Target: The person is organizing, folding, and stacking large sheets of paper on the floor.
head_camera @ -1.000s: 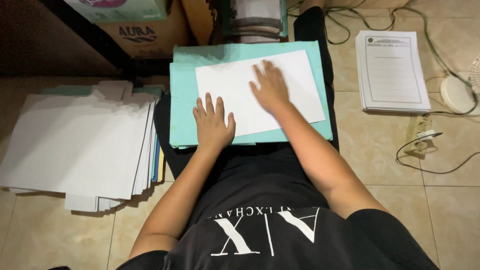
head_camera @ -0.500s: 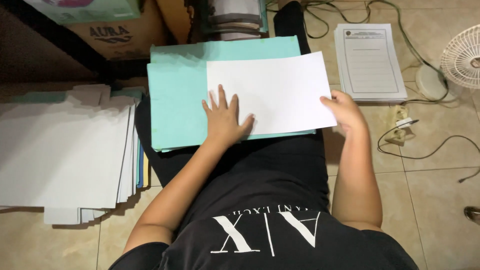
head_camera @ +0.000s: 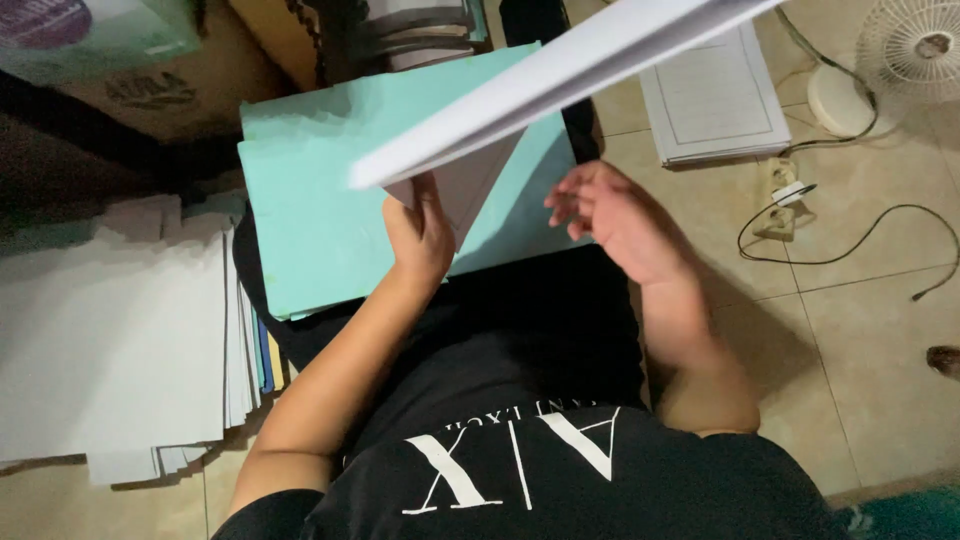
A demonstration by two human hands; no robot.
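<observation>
- The white sheet slants up toward the far right, its lower corner pinched by the left hand.
- The right hand hovers open just right, over the teal folder's near-right corner.

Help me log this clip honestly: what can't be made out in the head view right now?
- White sheet: its far end is cut off by the top edge, and its face is turned away.
- Left hand: the fingertips are hidden behind the sheet.
- Right hand: motion-blurred, so finger pose is unclear.
- Printed paper on the floor: print too small to tell.
- Fan: cut off by the right edge.
</observation>
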